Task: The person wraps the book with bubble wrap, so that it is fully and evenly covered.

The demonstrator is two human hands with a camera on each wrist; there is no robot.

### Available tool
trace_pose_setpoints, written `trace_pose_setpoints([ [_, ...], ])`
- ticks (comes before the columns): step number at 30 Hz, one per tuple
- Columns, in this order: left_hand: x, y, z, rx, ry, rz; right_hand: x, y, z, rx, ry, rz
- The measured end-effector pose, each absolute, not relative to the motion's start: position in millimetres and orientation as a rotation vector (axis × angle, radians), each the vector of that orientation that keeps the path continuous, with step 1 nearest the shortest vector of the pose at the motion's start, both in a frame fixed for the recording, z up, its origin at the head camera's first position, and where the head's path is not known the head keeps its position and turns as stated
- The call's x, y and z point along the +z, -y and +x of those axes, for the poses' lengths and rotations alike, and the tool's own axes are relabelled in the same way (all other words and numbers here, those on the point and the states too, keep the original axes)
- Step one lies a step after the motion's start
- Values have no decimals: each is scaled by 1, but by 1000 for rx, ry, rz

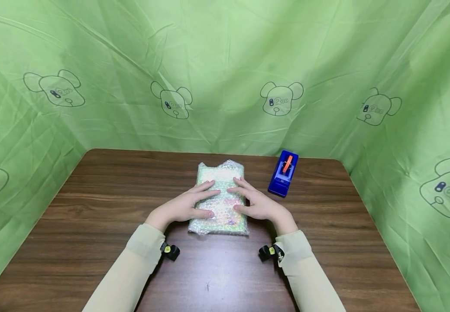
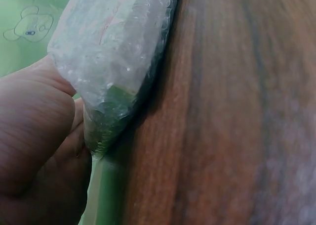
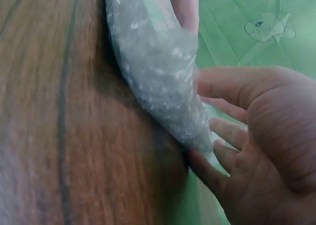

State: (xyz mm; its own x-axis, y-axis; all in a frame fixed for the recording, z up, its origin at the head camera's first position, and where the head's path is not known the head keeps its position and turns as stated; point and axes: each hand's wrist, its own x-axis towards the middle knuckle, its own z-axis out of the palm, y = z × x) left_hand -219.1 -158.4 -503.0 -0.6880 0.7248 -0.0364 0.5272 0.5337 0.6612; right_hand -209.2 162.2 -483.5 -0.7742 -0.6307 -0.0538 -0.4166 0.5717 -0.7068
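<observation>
A flat package in clear bubble wrap (image 1: 226, 220), pale green with pink and purple print showing through, lies on the wooden table. My left hand (image 1: 187, 205) rests on its left side, fingers spread over the top. From the other side my right hand (image 1: 261, 204) touches it, fingers also extended and thumb on the upper face. Loose wrap sticks out at the package's far edge. In the left wrist view, the package's wrapped end (image 2: 118, 52) tapers beside the hand. The right wrist view shows fingers along the wrapped side (image 3: 158, 71).
A blue oblong device (image 1: 281, 180) with an orange lever lies right of the package, near the table's far edge. Green fabric (image 1: 225, 125) printed with bear heads hangs behind and along both sides of the table (image 1: 104, 203).
</observation>
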Motion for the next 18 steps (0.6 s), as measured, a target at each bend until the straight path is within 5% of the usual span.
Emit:
trace_pose_setpoints([
  [18, -500, 156, -215, 926, -2464, 1025, -460, -151, -177, -747, -2728, -856],
])
